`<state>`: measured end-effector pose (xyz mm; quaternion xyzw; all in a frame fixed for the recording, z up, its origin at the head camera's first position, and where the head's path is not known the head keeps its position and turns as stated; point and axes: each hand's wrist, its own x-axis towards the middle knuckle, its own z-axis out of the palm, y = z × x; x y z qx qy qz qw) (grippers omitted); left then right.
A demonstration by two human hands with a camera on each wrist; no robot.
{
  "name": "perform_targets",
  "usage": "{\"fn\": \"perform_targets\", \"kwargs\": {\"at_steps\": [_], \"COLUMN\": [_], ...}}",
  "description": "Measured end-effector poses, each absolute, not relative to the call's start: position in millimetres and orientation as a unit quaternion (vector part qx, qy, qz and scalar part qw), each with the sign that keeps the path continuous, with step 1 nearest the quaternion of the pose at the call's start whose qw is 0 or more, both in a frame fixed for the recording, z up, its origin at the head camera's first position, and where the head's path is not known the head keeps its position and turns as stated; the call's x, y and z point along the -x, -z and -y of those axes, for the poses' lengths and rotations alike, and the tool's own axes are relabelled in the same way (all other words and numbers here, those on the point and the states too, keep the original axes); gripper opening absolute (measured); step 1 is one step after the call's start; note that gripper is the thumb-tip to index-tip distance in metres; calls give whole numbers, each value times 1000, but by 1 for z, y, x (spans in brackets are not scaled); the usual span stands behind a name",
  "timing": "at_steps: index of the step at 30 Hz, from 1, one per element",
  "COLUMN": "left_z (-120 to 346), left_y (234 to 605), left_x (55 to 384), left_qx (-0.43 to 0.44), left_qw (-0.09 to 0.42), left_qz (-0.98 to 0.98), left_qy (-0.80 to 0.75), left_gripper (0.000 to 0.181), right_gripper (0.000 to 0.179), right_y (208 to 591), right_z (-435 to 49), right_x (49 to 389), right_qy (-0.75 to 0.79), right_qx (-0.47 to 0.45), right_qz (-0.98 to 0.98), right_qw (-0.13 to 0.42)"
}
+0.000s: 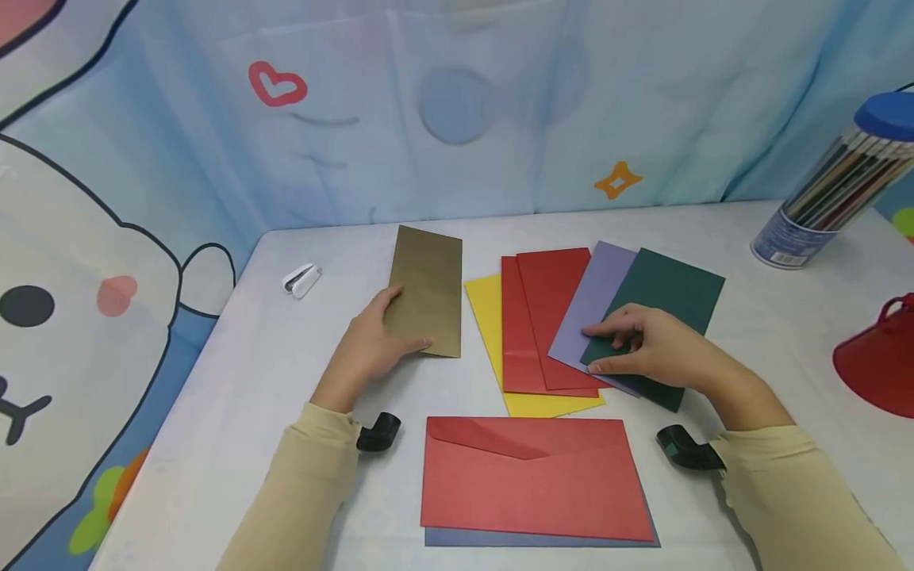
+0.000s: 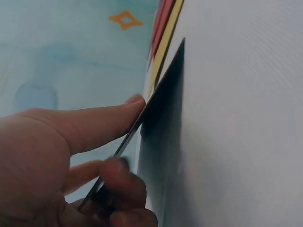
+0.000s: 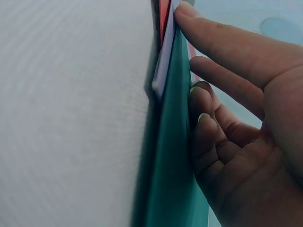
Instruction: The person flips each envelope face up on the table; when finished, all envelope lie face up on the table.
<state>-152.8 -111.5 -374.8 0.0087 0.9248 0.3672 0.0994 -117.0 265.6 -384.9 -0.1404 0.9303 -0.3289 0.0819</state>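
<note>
In the head view my left hand (image 1: 364,345) grips a gold envelope (image 1: 432,285) by its left side. The left wrist view shows my thumb on one face of the tilted gold envelope (image 2: 166,87) and curled fingers behind it. My right hand (image 1: 646,345) rests on a dark green envelope (image 1: 671,293), its fingers bent loosely against the top face. Beneath the green one lies a purple envelope (image 1: 589,293), overlapping red envelopes (image 1: 524,333) and a yellow envelope (image 1: 485,309). The right wrist view has all visible fingers on the upper side of the green envelope (image 3: 173,175).
Nearest me, a red envelope (image 1: 531,492) with its flap showing lies over a blue-grey one (image 1: 535,538). A small white stapler-like item (image 1: 302,280) sits at far left. A tub of pencils (image 1: 796,234) and a red object (image 1: 881,365) stand at right.
</note>
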Motion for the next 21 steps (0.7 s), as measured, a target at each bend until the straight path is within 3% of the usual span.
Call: {"fn": "perform_targets", "kwargs": {"at_steps": [7, 17, 21], "left_z": [113, 101, 90], "left_y": [364, 344, 341], "left_x": [154, 145, 138], "left_qx": [0, -39, -85], "left_qw": [111, 112, 155], "left_qz": [-863, -748, -726], "left_qy": [-493, -653, -664], "left_gripper": [69, 68, 66], "right_gripper": [54, 53, 51], "right_y": [387, 386, 386], "right_z": [-264, -265, -266], "right_x": [117, 116, 117], "right_qy": [329, 333, 322], "right_qx": [136, 135, 128], "right_qz": [-931, -929, -934], "right_qw": [85, 86, 86]}}
